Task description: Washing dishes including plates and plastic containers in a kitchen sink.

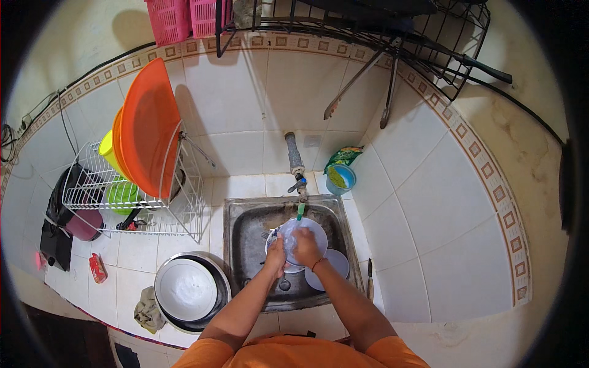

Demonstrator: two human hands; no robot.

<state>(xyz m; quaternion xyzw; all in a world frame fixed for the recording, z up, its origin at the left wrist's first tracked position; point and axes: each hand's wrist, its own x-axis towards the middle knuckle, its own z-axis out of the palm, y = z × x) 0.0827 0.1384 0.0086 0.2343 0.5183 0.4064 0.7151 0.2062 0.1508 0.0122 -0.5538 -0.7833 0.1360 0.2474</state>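
Note:
Over the metal sink (237, 294), my left hand (277, 255) grips the left rim of a white plate (318, 232). My right hand (306, 247) is on the plate's upper face, its fingers blurred; whether they hold anything is hidden. Water from the tap's green nozzle (300, 211) runs onto the plate. Beneath it shows the edge of a dish with a blue pattern (270, 238). Another white plate (338, 267) lies in the sink at the right, partly behind my right wrist. A spoon (285, 284) rests on the sink bottom below my left hand.
Left of the sink, a white bowl (186, 287) sits inside a dark pan, beside a crumpled cloth (150, 310). A white wire rack (191, 216) holds orange trays (152, 129). A blue cup (341, 179) stands behind the sink; a knife (370, 278) lies along its right side.

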